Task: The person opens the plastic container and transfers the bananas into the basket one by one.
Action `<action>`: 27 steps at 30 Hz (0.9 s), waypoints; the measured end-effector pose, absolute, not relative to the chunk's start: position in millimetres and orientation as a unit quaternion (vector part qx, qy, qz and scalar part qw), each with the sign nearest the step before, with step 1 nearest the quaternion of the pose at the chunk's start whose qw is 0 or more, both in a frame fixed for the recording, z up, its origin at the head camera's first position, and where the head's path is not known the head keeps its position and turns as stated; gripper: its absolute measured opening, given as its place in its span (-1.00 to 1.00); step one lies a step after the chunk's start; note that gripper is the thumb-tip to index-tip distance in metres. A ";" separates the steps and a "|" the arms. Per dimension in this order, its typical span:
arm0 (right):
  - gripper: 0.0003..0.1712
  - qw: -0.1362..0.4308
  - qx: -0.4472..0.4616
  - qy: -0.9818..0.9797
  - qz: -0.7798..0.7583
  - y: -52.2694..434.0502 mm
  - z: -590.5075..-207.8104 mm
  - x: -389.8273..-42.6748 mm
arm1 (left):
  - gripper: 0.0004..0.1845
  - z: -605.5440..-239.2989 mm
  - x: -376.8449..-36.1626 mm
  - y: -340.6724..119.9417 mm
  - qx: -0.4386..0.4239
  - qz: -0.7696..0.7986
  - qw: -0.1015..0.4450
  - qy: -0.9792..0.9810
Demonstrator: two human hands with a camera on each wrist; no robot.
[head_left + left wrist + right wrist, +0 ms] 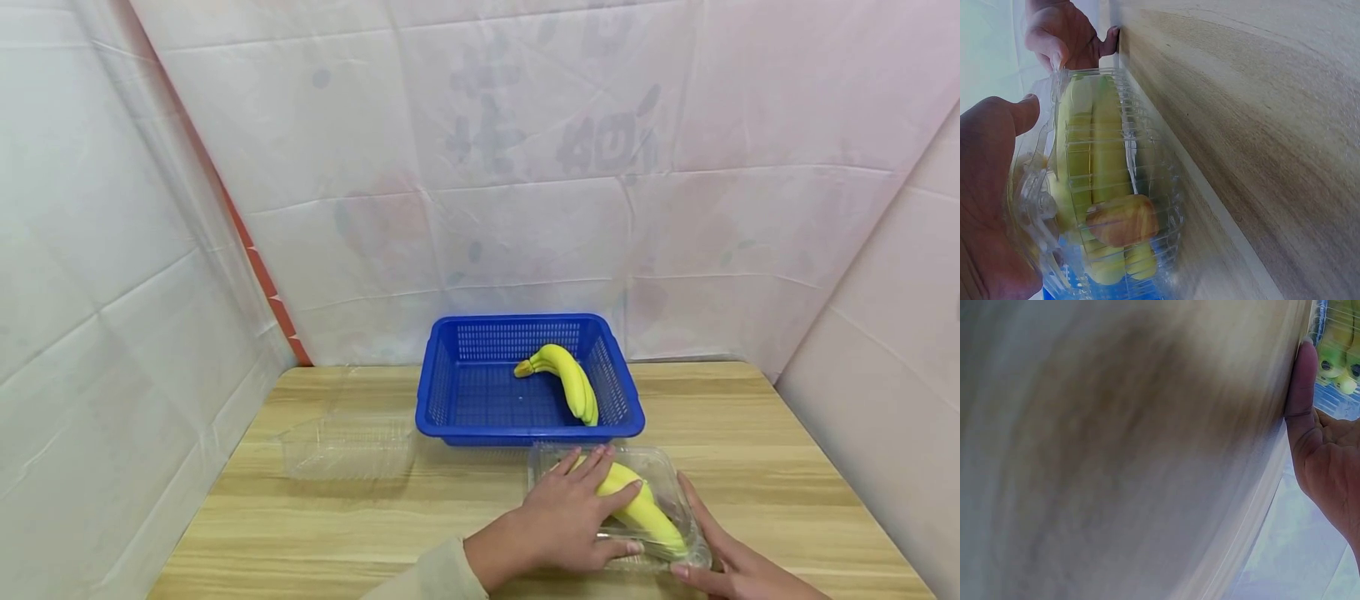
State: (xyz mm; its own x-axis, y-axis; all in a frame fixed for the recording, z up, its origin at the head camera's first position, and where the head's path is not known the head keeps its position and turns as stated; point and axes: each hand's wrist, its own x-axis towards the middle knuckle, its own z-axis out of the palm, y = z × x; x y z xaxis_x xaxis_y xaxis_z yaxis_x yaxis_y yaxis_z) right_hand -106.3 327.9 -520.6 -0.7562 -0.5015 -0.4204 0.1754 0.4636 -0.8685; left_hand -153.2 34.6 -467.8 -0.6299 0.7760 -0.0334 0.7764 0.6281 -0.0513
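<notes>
Fingers: left hand (564,515) lies spread and nearly straight over the lid of the clear clamshell box (660,487), pressing down, thumb along its near edge. Right hand (731,558) has straight fingers (1302,378) laid against the box's right side, fingertip at the near corner (nothing curled round it).

Landmark: blue basket (450,392).

Counter (337,525): wood-grain, carrying everything, white sheeting hung behind and to both sides.

Blue basket: at the back middle of the counter, mesh walls.

Empty clear tray (348,446): just left of the basket, nearly touching its left front corner.

Clear clamshell box: just in front of the basket's right front corner, flat on the counter, between both hands.

Banana bunch (570,379): inside the basket, toward its right wall.

Second banana bunch (645,512): inside the clamshell box, seen through the plastic; the left wrist view shows it filling the box.
</notes>
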 end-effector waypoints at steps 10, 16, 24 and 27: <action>0.27 0.337 -0.099 0.778 -0.520 327.2 -519.5 -105.6 | -0.22 -468.3 -153.2 34.3 0.430 -0.028 0.006 0.903; 0.26 0.335 -0.105 0.776 -0.525 327.1 -518.6 -105.6 | -0.22 -468.2 -152.7 34.0 0.429 -0.031 0.002 0.903; 0.27 0.332 -0.094 0.783 -0.518 324.7 -518.4 -104.0 | -0.22 -467.8 -153.6 34.1 0.428 -0.028 0.010 0.903; 0.28 0.330 -0.096 0.786 -0.514 324.6 -518.3 -104.2 | -0.23 -467.8 -153.7 34.0 0.428 -0.027 0.012 0.903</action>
